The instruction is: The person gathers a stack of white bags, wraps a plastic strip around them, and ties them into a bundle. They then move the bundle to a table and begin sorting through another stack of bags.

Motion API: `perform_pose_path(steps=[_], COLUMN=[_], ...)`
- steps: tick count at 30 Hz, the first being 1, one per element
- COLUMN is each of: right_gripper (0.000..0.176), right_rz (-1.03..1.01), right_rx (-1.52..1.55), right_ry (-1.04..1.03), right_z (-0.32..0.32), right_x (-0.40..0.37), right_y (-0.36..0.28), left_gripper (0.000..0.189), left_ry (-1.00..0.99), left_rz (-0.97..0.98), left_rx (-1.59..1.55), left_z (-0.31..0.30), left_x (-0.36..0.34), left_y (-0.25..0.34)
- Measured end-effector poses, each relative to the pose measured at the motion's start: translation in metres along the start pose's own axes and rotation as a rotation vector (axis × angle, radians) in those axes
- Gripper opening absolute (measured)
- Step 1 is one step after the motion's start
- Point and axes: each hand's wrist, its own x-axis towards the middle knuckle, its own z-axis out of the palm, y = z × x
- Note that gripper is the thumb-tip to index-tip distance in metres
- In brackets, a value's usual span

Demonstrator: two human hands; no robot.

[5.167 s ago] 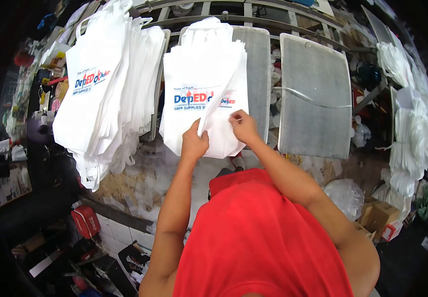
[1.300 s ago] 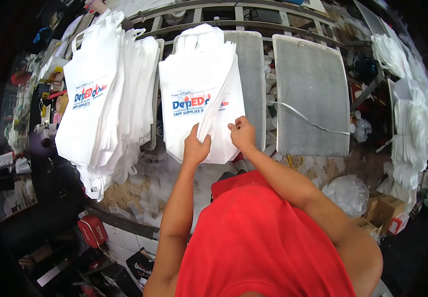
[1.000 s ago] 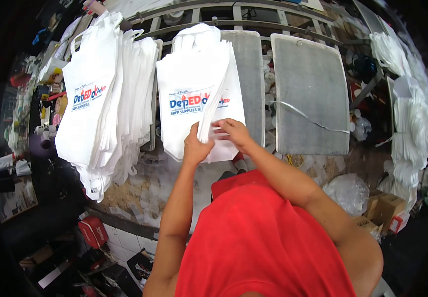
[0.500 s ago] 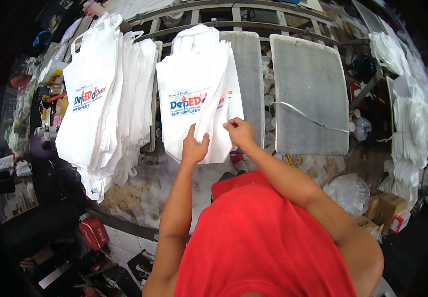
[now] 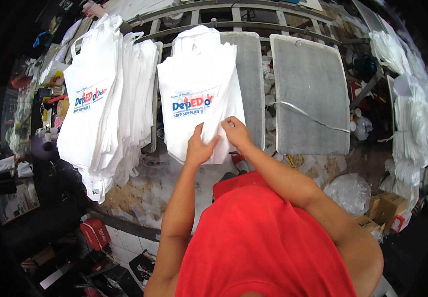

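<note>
A stack of white cloth tote bags (image 5: 186, 76) with red and blue "DepED" print lies on a grey board in front of me. My left hand (image 5: 201, 147) is closed on the lower part of the top bags, its thumb over the fabric and its fingers pointing up. Beside it, my right hand (image 5: 236, 134) pinches the right edge of a bag, near the stack's lower right corner. Between the two hands the fabric stands up in loose folds, which cover the right end of the print.
A thicker pile of the same white bags (image 5: 87, 74) hangs over the board on the left. To the right lies a grey board (image 5: 313, 94) with a thin white strip across it. More white bundles (image 5: 409, 123), cardboard boxes (image 5: 386, 208) and a clear plastic bag (image 5: 348, 193) are at far right.
The raised folds of the top bags have shifted right, so more of the top print shows and the print beneath is covered. Both hands moved slightly, staying on the stack.
</note>
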Motion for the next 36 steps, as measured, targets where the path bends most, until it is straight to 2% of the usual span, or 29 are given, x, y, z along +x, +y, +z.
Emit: perform_pose_path(steps=[1,2,4,5,6,8,9,12,13,14,15,16,18,19,21,22,24,25,26,28,29,30,32,33,35,36], right_gripper=[0.033,0.033,0.037,0.031,0.031,0.029,0.031,0.036,0.036,0.037,0.037,0.035,0.044,0.044,0.048,0.048,0.045,0.042,0.042,0.05,0.067,0.073,0.066,0.066,0.063,0.063], right_rz=[0.033,0.032,0.224,0.239,0.239,0.023,0.058,0.035,-0.012,-0.061,-0.033,0.166,0.073,0.072,-0.19,-0.196,0.069,0.104,0.1,0.383,0.457,0.341,0.392,0.377,-0.004,-0.016], right_rx=[0.22,0.221,0.444,0.403,0.403,-0.096,-0.03,-0.018,0.042,0.102,0.319,0.638,0.291,0.29,-0.528,-0.527,-0.202,-0.11,-0.108,0.676,0.727,0.867,0.386,0.385,-0.125,-0.122], right_ry=[-0.107,-0.106,-0.21,-0.196,-0.194,0.076,0.144,0.167,0.04,-0.087,-0.277,-0.423,-0.328,-0.328,0.447,0.448,0.068,-0.168,-0.166,-0.349,-0.334,-0.402,-0.329,-0.332,-0.158,-0.154], right_z=[0.003,0.001,-0.003,-0.001,-0.002,-0.006,-0.008,-0.011,-0.005,0.001,0.0,-0.006,-0.02,-0.02,-0.018,-0.021,-0.029,-0.036,-0.036,-0.033,-0.036,-0.035,-0.038,-0.032,-0.019,-0.028], right_x=[0.002,0.0,-0.005,0.005,0.007,0.006,0.004,-0.003,0.0,0.004,-0.004,-0.011,0.007,0.015,0.029,0.037,0.037,0.032,0.034,0.043,0.042,0.047,0.058,0.071,0.107,0.102], right_y=[0.002,-0.002,-0.009,0.008,0.015,0.016,0.011,-0.002,0.005,0.012,-0.002,-0.016,0.001,0.017,0.048,0.052,0.035,0.021,0.02,0.02,0.006,-0.009,-0.038,-0.031,-0.003,-0.016], left_gripper=[0.068,0.068,0.068,0.063,0.063,0.058,0.055,0.056,0.056,0.056,0.057,0.057,0.058,0.057,0.058,0.058,0.06,0.061,0.061,0.065,0.07,0.076,0.083,0.083,0.088,0.082], left_ry=[-0.013,-0.013,0.004,0.017,0.015,0.124,0.164,0.179,0.177,0.181,0.185,0.185,0.125,0.127,0.137,0.149,0.141,0.132,0.134,0.093,0.003,-0.072,-0.279,-0.266,-0.034,0.291], left_rz=[0.044,0.045,-0.075,-0.161,-0.16,-0.157,-0.16,-0.137,-0.137,0.005,0.147,0.147,-0.087,-0.101,-0.068,-0.032,0.024,0.081,0.085,0.133,0.077,0.11,0.096,0.105,0.082,0.075], left_rx=[0.0,0.002,-0.028,-0.052,-0.052,-0.004,0.006,-0.021,-0.02,0.009,0.039,0.038,0.016,0.02,0.034,0.048,0.058,0.067,0.068,0.253,0.283,0.312,0.341,0.343,0.199,0.181], left_z=[0.002,0.004,0.004,0.005,0.003,-0.001,-0.002,-0.004,-0.001,0.003,0.005,0.003,-0.006,-0.008,-0.009,-0.009,-0.002,0.003,0.01,0.025,0.029,0.034,0.034,0.029,0.007,-0.01], left_x=[-0.004,-0.005,-0.006,-0.004,-0.003,-0.001,-0.002,-0.002,-0.005,-0.008,-0.01,-0.01,-0.007,-0.006,-0.007,-0.005,-0.007,-0.009,-0.009,-0.011,-0.012,-0.011,-0.012,-0.007,0.009,0.017], left_y=[0.006,0.014,0.027,0.019,0.013,0.006,0.005,0.003,0.004,0.016,0.022,0.021,0.015,0.012,0.014,0.015,0.016,0.016,0.016,0.013,0.019,0.019,0.026,0.021,-0.008,-0.019])
